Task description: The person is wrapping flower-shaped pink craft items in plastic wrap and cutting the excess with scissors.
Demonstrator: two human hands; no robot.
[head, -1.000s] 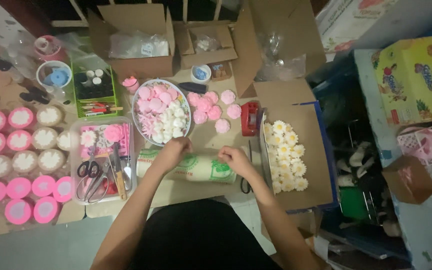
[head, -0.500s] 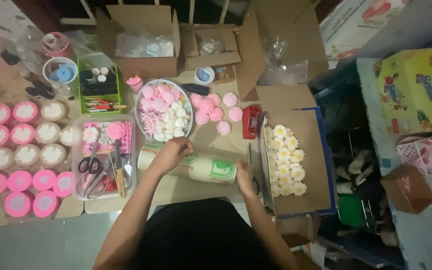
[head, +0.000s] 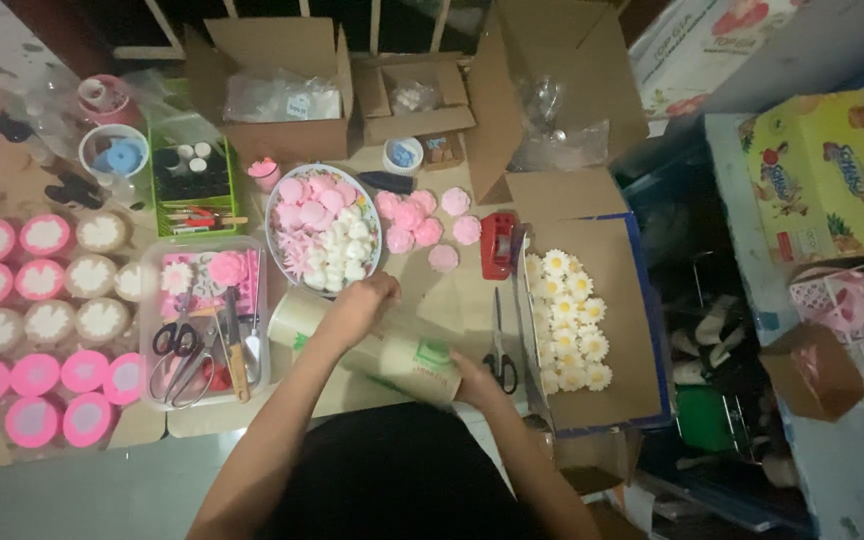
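A pale roll with a green label [head: 407, 362] lies across a cardboard work surface in front of me. My left hand [head: 362, 305] rests on top of its left part, fingers curled over it, just below a round bowl of pink and white flower shapes [head: 324, 235]. My right hand [head: 472, 382] grips the roll's right end. Black-handled scissors [head: 498, 350] lie just right of that hand.
A clear tray [head: 157, 265] with scissors and tools sits left, beside rows of pink and cream round lids [head: 42, 320]. A box of white daisy shapes [head: 567, 320] is right; loose pink flowers [head: 422, 225], a red tape dispenser [head: 497, 243] and open cartons [head: 282, 85] are behind.
My right hand slid from the top middle of the roll down to its right end. My left hand stayed on the roll's left part. The view shifted slightly.
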